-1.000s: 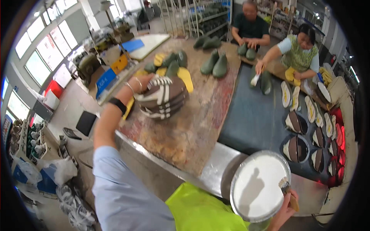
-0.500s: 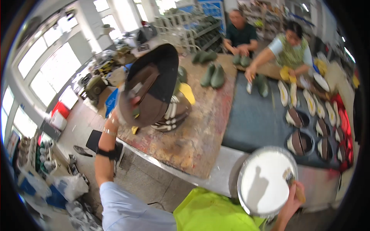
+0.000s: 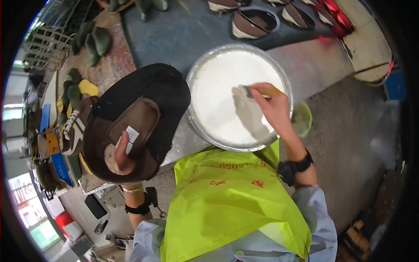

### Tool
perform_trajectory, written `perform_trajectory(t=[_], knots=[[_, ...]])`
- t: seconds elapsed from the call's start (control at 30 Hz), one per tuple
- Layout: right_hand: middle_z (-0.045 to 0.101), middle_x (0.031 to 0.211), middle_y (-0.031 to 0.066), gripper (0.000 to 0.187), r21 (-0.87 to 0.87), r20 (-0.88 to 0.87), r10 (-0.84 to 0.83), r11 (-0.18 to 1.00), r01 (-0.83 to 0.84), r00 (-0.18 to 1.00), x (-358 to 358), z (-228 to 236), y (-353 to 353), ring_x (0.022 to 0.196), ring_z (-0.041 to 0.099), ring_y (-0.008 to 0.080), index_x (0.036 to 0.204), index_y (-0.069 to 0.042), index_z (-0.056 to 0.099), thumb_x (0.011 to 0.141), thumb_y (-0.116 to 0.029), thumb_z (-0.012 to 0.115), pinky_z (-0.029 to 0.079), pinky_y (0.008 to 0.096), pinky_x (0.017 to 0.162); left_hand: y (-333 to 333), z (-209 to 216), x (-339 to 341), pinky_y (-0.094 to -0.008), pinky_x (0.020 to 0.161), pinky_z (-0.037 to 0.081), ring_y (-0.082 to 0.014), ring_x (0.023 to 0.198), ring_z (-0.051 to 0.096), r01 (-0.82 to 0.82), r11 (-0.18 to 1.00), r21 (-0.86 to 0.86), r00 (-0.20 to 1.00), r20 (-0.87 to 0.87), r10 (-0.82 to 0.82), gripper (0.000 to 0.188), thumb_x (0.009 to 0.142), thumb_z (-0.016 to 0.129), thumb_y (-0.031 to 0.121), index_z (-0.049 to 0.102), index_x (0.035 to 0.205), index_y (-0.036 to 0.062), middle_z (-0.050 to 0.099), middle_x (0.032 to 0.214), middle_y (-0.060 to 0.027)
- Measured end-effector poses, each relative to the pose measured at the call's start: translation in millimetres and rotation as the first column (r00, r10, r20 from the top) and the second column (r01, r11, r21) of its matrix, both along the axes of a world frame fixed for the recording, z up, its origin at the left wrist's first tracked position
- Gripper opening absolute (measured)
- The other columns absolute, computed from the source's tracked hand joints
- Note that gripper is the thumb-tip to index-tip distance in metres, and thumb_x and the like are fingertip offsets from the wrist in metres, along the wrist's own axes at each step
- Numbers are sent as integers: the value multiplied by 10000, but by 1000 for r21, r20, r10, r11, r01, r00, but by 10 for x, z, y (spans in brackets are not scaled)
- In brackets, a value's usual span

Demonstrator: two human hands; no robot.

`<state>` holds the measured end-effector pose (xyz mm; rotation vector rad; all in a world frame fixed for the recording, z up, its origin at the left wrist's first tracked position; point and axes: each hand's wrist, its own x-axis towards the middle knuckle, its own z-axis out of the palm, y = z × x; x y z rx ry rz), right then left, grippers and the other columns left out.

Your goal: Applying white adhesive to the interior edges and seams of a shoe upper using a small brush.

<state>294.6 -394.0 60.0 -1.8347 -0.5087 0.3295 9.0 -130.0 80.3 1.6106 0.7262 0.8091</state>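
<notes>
My left hand [image 3: 125, 158] grips a shoe upper [image 3: 172, 94], brown with a wide black lining flap, to the left of the basin. The thumb lies on its inside by a small white label [image 3: 130, 139]; my other fingers are hidden beneath. My right hand [image 3: 274, 102] pinches a short brush [image 3: 245, 91] over the white liquid [image 3: 216, 94], its bristles close to the surface. I cannot tell whether they touch it. The liquid fills a round basin [image 3: 193, 114] with a silvery, film-wrapped rim.
Green shoe lasts [image 3: 97, 43] stand on the stained board [image 3: 114, 32] at upper left, near striped brown uppers [image 3: 75, 131]. More brown-and-cream uppers [image 3: 252, 24] lie on the dark mat [image 3: 170, 39] at the back. A green tub [image 3: 302, 120] is right of the basin.
My view has swung down and to the right. The shoe upper in my left hand is now beside the basin, its inside facing up. My right hand has moved the brush further over the liquid.
</notes>
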Motion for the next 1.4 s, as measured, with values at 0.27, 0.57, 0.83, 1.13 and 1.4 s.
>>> perform_trajectory(t=[0.27, 0.57, 0.83, 1.13, 1.4], knots=[[678, 900, 89, 118, -278, 103, 150, 953, -116, 983, 90, -22, 269, 763, 652, 142, 903, 15, 659, 851, -83, 619, 510, 283, 681, 19, 64, 183, -317, 887, 457, -224, 1013, 589, 424, 657, 623, 905, -323, -278, 490, 719, 742, 7, 522, 1157, 16, 584, 1120, -126], [631, 960, 53, 88, 181, -50, 360, 921, -346, 932, 12, 422, 309, 894, 588, 121, 923, -5, 645, 842, -20, 616, 456, 253, 801, 28, 99, 780, -309, 872, 458, -227, 978, 600, 681, 648, 341, 727, -204, -656, 442, 706, 743, 36, 567, 1111, 50, 612, 1075, -128], [628, 913, 73, 86, 178, 233, 371, 892, -415, 899, 70, 570, 382, 852, 610, 191, 894, -9, 651, 813, -12, 622, 467, 278, 769, -104, 127, 1104, -291, 874, 410, -194, 919, 564, 859, 493, 140, 512, -192, -837, 335, 696, 735, 172, 637, 1000, 72, 607, 993, -53], [616, 899, 65, 70, -26, 38, 352, 936, -351, 935, 16, 376, -24, 849, 613, 168, 886, -5, 639, 819, -18, 627, 470, 274, 762, 104, 392, 993, -322, 904, 423, -255, 995, 567, 700, 671, 245, 702, -406, -585, 204, 824, 550, 136, 636, 978, 32, 598, 1071, -130], [644, 896, 92, 195, 118, -467, -41, 987, 108, 883, -287, 105, 146, 750, 630, 139, 994, 58, 611, 888, -106, 605, 518, 254, 711, -396, 492, 973, -307, 879, 430, -198, 963, 591, 289, 886, 362, 932, -320, -173, 230, 880, 551, 89, 636, 1077, 8, 643, 1041, -141]])
